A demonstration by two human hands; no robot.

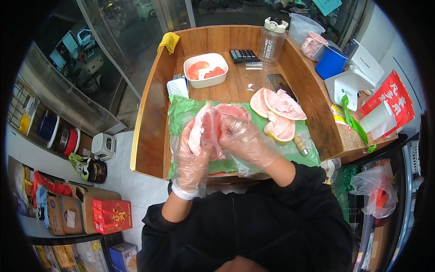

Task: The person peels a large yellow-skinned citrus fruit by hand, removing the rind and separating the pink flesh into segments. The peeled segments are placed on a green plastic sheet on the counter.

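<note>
Both of my hands wear clear plastic gloves over a green plastic bag [224, 167] on the wooden desk. My left hand [193, 149] holds a piece of pink-fleshed pomelo [204, 131] with white pith. Fingers curled, my right hand [246, 139] grips the thin membrane at the fruit's right side; the fingertips are partly hidden. Behind that hand lies more pomelo flesh [234, 110]. Thick pomelo peels [280, 105] are piled to the right. Farther back, a white plastic bowl [206, 82] contains peeled red pulp [198, 69].
A clear plastic lid [251, 76], a calculator [244, 55], a smartphone [282, 86] and a tall clear bottle [272, 44] are at the back. Near the peels lies a small cork-colored cylinder with a metal end [300, 144]. Raised wooden walls [146, 119] edge the desk.
</note>
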